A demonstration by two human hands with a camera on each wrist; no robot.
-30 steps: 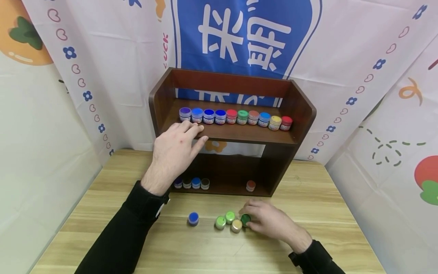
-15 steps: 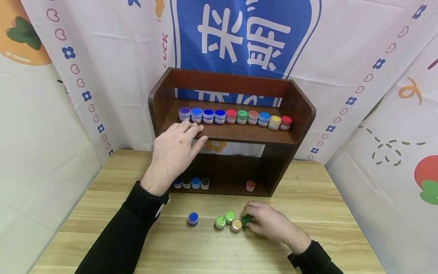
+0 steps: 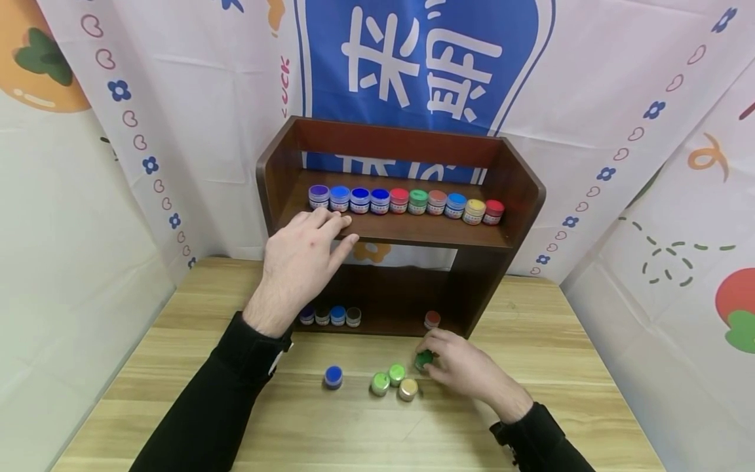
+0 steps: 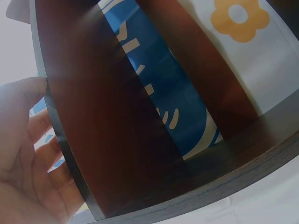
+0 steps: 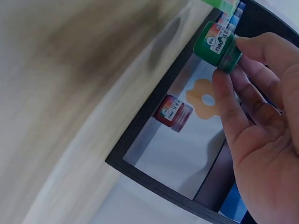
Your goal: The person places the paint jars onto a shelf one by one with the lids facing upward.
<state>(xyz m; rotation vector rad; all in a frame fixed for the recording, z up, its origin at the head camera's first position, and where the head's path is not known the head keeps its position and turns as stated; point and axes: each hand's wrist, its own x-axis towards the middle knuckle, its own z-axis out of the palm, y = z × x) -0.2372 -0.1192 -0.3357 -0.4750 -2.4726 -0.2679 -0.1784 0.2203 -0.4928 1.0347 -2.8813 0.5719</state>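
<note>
My right hand [image 3: 463, 367] pinches a dark green paint jar [image 3: 423, 360] by its lid between thumb and fingertips, in front of the lower shelf. In the right wrist view that labelled green jar [image 5: 211, 44] hangs over the table, its lid toward the palm. My left hand [image 3: 299, 257] lies on the front edge of the upper shelf [image 3: 413, 231], fingers stretched out before the left-hand jars. The left wrist view has the left thumb at the board's edge. Two light green jars [image 3: 380, 383], a tan jar [image 3: 407, 389] and a blue jar [image 3: 333, 377] stand on the table.
A row of several paint jars [image 3: 398, 200] lines the upper shelf of the dark brown rack [image 3: 522, 196]. On the lower shelf, several jars [image 3: 338, 316] stand at left and a reddish-brown jar [image 3: 432, 319] at right. Printed cloth [image 3: 590, 78] hangs behind the wooden table [image 3: 519, 314].
My right hand has taken hold of the dark green jar and moved it away from the tan jar, toward the lower shelf. The left hand has stayed in place.
</note>
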